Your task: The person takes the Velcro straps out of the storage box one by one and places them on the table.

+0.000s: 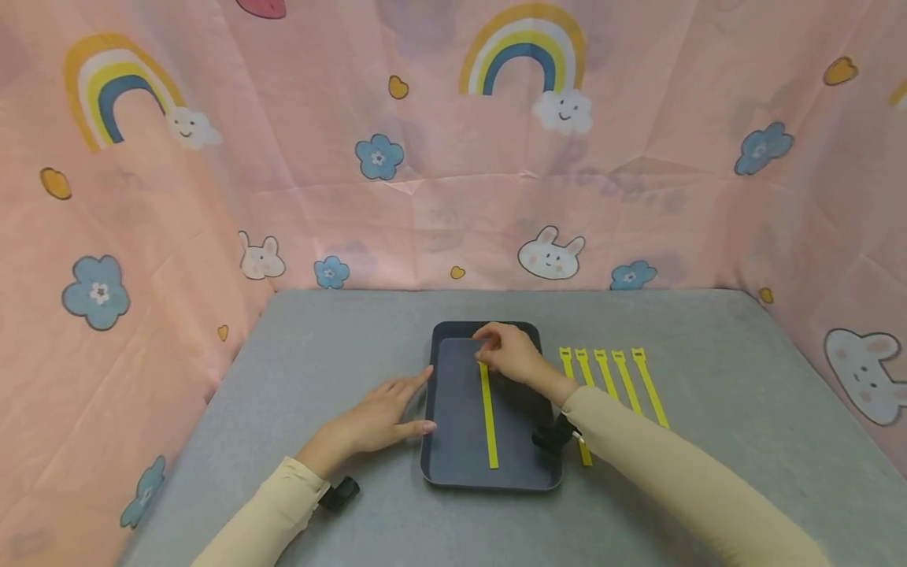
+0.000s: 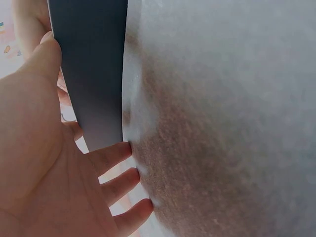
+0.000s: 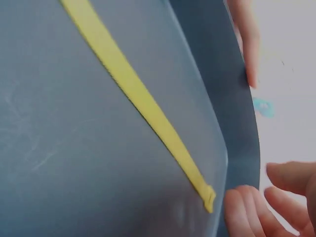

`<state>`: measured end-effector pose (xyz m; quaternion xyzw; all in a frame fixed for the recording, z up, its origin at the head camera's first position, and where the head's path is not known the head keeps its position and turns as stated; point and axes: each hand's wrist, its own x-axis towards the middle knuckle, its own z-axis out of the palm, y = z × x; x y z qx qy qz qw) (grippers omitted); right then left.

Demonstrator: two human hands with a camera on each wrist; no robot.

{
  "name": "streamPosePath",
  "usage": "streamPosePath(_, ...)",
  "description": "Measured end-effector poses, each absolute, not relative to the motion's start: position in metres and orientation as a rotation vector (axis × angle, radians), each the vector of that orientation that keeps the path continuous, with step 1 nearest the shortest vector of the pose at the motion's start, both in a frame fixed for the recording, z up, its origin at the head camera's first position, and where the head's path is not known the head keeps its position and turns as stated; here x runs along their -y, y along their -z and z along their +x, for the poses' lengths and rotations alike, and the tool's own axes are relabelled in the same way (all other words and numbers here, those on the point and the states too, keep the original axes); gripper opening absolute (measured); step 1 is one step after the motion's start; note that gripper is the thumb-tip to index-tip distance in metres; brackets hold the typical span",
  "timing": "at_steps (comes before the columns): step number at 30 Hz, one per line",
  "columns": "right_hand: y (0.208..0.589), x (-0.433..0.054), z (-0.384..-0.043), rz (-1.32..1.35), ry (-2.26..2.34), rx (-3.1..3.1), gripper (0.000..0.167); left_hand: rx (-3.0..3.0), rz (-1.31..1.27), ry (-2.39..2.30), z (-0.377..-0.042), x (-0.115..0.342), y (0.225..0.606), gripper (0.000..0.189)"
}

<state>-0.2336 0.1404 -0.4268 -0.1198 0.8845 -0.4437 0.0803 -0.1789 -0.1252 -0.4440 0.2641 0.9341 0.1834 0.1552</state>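
A yellow cable tie [image 1: 489,421] lies lengthwise in a shallow dark grey tray [image 1: 457,413]. My right hand [image 1: 512,352] is over the tray's far part, fingers bent near the tie's head. In the right wrist view that head lies loose on the tray floor, just beside the fingers [image 3: 239,210], and thumb and index finger are apart with nothing between them. On the left side, my left hand [image 1: 375,413] touches the tray's rim with fingers spread and fairly straight. The left wrist view shows its fingertips [image 2: 121,150] along the tray's outer wall.
Several more yellow cable ties [image 1: 650,386] lie side by side on the grey table [image 1: 737,378] to the tray's right, partly hidden under my right forearm. A pink printed curtain [image 1: 453,189] closes off the back and both sides.
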Motion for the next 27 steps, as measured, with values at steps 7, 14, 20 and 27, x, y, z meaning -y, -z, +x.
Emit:
streamPosePath(7, 0.439, -0.15, -0.24, -0.088, 1.561, -2.449, 0.042, -2.678, 0.759, -0.533, -0.178, 0.126, 0.443, 0.088)
streamPosePath(14, 0.451, -0.148, -0.24, -0.097, 1.46, -2.572, 0.039, -2.687, 0.75, -0.523, -0.179, 0.125, 0.444, 0.088)
streamPosePath(20, 0.457, -0.147, -0.243, -0.082, 1.398, -2.631, 0.04, -2.686, 0.749, -0.512, -0.179, 0.125, 0.445, 0.088)
streamPosePath(27, 0.461, -0.146, -0.243, -0.119, 1.354, -2.692, 0.038, -2.689, 0.763, -0.53, -0.179, 0.125, 0.446, 0.088)
